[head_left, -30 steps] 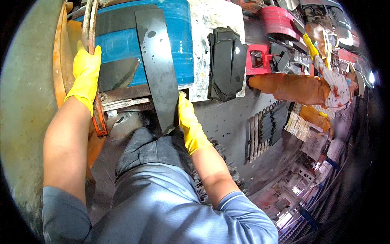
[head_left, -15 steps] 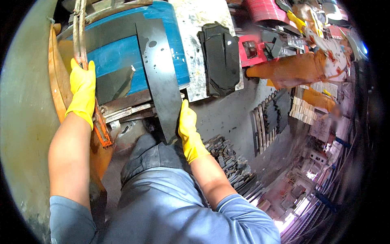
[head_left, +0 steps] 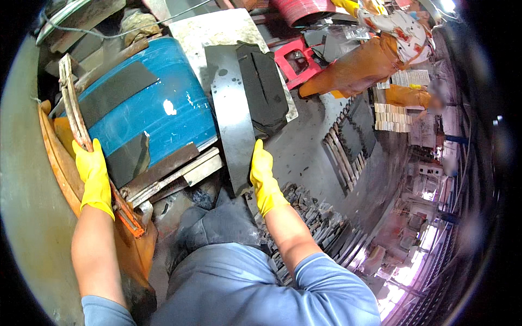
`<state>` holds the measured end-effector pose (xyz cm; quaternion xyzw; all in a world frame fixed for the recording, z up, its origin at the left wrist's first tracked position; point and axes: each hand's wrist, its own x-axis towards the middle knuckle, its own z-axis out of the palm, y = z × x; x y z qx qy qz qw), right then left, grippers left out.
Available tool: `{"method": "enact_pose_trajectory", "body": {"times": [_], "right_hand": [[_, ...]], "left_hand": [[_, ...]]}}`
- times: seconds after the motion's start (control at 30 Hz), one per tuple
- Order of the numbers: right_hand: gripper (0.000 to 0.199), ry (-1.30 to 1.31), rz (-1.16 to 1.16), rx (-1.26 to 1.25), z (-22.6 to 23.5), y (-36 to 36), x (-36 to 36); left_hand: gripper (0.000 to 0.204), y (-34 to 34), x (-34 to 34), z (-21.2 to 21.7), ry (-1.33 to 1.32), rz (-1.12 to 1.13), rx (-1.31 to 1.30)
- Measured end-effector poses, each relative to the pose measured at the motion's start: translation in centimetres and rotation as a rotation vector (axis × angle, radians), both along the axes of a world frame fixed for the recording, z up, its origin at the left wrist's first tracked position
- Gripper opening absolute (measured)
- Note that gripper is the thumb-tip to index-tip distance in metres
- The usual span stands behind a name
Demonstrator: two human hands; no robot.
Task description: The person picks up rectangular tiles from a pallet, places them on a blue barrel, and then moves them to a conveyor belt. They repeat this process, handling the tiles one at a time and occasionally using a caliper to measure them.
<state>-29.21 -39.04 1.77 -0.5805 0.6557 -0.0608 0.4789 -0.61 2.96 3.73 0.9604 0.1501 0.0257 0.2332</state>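
My left hand point(head_left: 93, 176), in a yellow rubber glove, is closed round a long worn metal bar point(head_left: 76, 111) that runs along the left side of a curved blue surface point(head_left: 179, 122). The bar's lower end is orange. My right hand point(head_left: 265, 180), gloved the same way, grips the near right edge of a long dark stone slab point(head_left: 232, 111); its fingers are partly hidden beneath. Wet spots mark the slab's far end, which overlaps a stack of dark slabs point(head_left: 266, 89) on a pale board point(head_left: 217, 27). Two dark pieces, one long point(head_left: 119, 92) and one broken point(head_left: 129, 160), lie on the blue surface.
Broken stone strips point(head_left: 315, 217) are piled on the floor beside my right forearm. Farther right stand upright slabs point(head_left: 353, 136) and a pink-red frame point(head_left: 296, 62). Another person in an orange apron point(head_left: 353, 62) is at the upper right. A cable point(head_left: 125, 35) crosses the top left.
The slab in my right hand has moved right, off the blue surface and over toward the stack. My left hand stays on the bar. The whole view has shifted.
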Motion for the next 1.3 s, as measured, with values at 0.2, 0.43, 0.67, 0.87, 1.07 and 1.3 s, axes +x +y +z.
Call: {"method": "enact_pose_trajectory", "body": {"times": [0.2, 0.43, 0.67, 0.87, 1.07, 1.3], "right_hand": [[0.075, -0.036, -0.051, -0.025, -1.2, -2.6, -1.4], [0.069, 0.034, -0.055, -0.08, -2.6, -5.0, -2.1], [0.067, -0.08, -0.081, -0.071, -3.6, -7.1, -2.4], [0.064, -0.031, 0.012, -0.125, -3.1, -9.5, -2.0], [0.064, -0.073, 0.022, -0.145, -5.1, -12.9, -3.3], [0.06, -0.03, 0.079, -0.246, -6.9, -19.1, -3.1]], "left_hand": [[0.074, 0.0, 0.0, 0.4, 0.003, -0.037, -0.043], [0.069, 0.4, 0.1, -0.1, -0.03, -0.054, -0.041], [0.07, 0.1, -0.1, 0.1, -0.019, -0.05, -0.123], [0.071, 1.7, 0.3, -1.4, -0.065, -0.057, -0.133], [0.068, 3.3, 0.5, -2.6, -0.102, -0.134, -0.204], [0.068, 4.9, 0.6, -3.0, -0.062, -0.109, -0.199]]}}
